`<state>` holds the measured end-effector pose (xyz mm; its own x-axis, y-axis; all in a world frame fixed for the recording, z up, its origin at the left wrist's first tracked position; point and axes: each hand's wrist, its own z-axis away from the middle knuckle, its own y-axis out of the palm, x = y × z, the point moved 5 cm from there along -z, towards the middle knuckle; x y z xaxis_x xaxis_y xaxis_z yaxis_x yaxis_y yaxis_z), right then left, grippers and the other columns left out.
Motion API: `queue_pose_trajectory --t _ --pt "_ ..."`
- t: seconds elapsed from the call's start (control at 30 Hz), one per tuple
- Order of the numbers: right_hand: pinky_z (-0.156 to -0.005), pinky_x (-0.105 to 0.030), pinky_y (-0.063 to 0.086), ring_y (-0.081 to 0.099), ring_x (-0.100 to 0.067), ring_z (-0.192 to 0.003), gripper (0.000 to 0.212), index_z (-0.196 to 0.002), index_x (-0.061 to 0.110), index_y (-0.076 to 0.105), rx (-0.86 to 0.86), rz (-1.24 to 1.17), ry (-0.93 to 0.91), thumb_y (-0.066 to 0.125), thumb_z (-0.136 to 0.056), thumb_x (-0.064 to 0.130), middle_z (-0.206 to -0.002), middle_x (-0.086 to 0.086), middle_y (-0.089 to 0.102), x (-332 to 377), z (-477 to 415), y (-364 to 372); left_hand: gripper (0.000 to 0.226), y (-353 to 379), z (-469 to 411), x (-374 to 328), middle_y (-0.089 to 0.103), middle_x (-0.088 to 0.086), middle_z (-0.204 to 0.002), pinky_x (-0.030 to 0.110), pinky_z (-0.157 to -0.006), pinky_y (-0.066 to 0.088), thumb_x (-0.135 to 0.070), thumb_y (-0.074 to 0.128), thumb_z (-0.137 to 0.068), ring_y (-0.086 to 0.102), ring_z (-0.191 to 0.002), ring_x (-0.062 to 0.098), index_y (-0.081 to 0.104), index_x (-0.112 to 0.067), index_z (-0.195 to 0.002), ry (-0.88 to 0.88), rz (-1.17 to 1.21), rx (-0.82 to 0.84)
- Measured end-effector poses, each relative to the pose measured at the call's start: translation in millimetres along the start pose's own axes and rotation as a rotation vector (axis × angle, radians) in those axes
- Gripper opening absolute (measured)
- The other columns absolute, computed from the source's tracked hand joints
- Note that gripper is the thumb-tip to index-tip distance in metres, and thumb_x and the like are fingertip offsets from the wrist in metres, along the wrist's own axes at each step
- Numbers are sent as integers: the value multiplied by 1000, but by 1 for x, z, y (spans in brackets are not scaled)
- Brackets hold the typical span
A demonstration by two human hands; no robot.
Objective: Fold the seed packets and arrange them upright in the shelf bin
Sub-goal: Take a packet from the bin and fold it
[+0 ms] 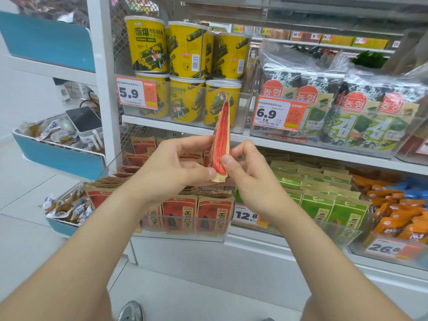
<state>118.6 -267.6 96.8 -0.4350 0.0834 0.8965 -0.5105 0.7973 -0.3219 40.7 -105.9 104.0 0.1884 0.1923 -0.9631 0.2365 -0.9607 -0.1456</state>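
Pinching a slim red-and-tan paper seed packet (pixel 222 133) near its lower end, the left hand (pixel 171 167) and right hand (pixel 250 179) hold it upright and edge-on before the white store shelves (pixel 185 129), with fingers (pixel 203 173) curled against both sides. Just below, matching packets (pixel 179 214) stand upright in a clear plastic shelf bin (pixel 183 237).

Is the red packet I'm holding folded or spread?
Looks folded: red packet is a narrow upright strip, left hand and right hand pinching its lower end.
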Motion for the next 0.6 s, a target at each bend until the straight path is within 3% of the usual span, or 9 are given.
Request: queue_pose_trajectory --t 0.13,0.23,0.33,0.4,0.53,0.6 --pt "-91 -55 62 74 -22 -94 13 -101 20 52 -1 -7 -18 55 -112 26 -100 -5 78 1 0 3 73 2 0 -4 70 -10 -141 47 -91 66 9 81 -87 76 -100 47 63 -25 -149 21 4 -2" --pt "-94 -53 63 78 -25 -98 12 -108 14 57 10 -76 -17 65 -108 23 -105 -8 80 5 1 1 76 3 1 -7 68 -13 -142 43 -88 66 12 78 -88 79 -85 31 63 -31 -148 26 5 -7" --pt "-94 -44 64 80 -21 -100 25 -115 9 57 71 -111 6 75 -99 13 -109 -7 81 8 5 1 78 4 1 -8 68 -13 -142 44 -89 66 14 74 -86 80 -98 33 64 -34 -147 15 6 -3" --pt "-95 -46 63 79 -21 -100 24 -115 8 54 109 -74 5 73 -101 11 -109 -6 81 5 5 5 76 4 0 -7 68 -3 -140 40 -82 66 13 73 -85 80 -99 26 64 -32 -145 -15 41 -4" --pt "-94 -61 57 72 -37 -102 16 -108 15 48 171 7 -44 64 -105 13 -107 -10 77 0 6 15 47 7 2 -4 74 10 -122 37 -71 64 -24 77 -98 74 -76 26 57 -28 -141 -118 138 -61" --pt "-91 -65 56 69 -40 -101 15 -106 17 47 209 33 -69 62 -104 13 -105 -8 76 -1 7 19 53 6 2 0 78 11 -104 43 -69 65 -43 75 -98 71 -67 28 47 -28 -139 -163 126 -128"
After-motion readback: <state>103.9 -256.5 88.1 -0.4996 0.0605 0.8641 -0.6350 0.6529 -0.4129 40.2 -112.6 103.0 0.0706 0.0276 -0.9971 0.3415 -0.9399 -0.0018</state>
